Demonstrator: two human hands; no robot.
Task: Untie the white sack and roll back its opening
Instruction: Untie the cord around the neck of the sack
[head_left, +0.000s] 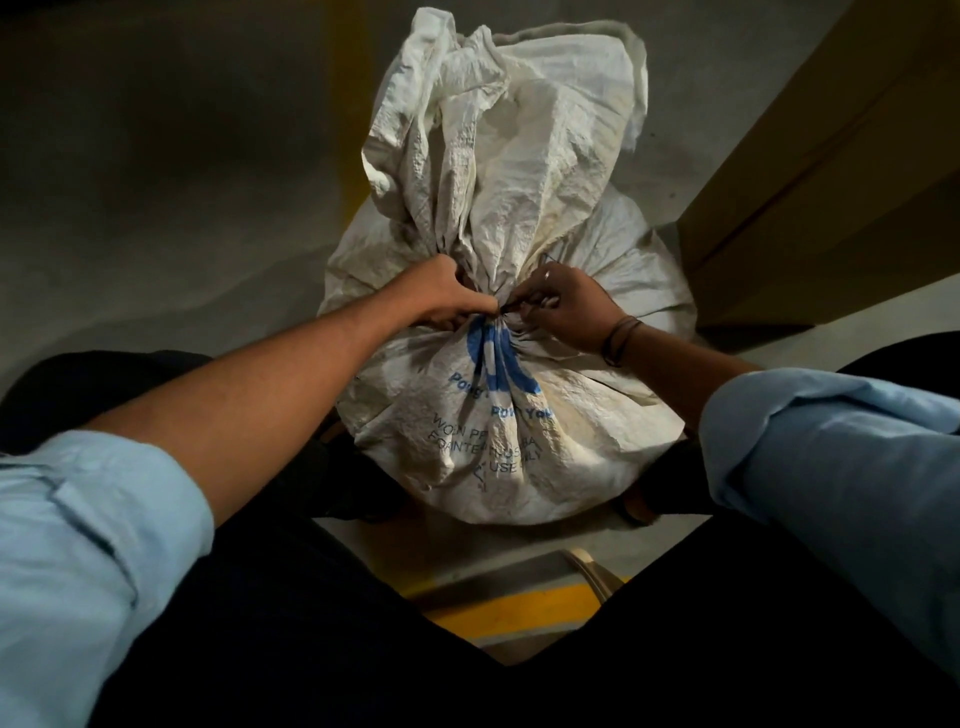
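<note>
Both hands pinch the sack's (498, 415) tied neck: left hand (441, 299) clenched on the fabric, right hand (563, 306) gripping a dark tie (511, 307). Knot's mostly hidden by fingers, and the blue print is crumpled and hard to read.

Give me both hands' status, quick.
Left hand: closed, gripping the gathered neck of the white sack.
Right hand: closed, fingers pinching the dark tie at the neck.

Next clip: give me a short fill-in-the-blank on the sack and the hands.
1. Both hands, left and right, work at the sack's gathered ____.
2. The sack's printing is ____ in colour.
3. The sack's neck is still ____.
4. The band sits on the ____ wrist.

Missing words: neck; blue; tied; right
</note>
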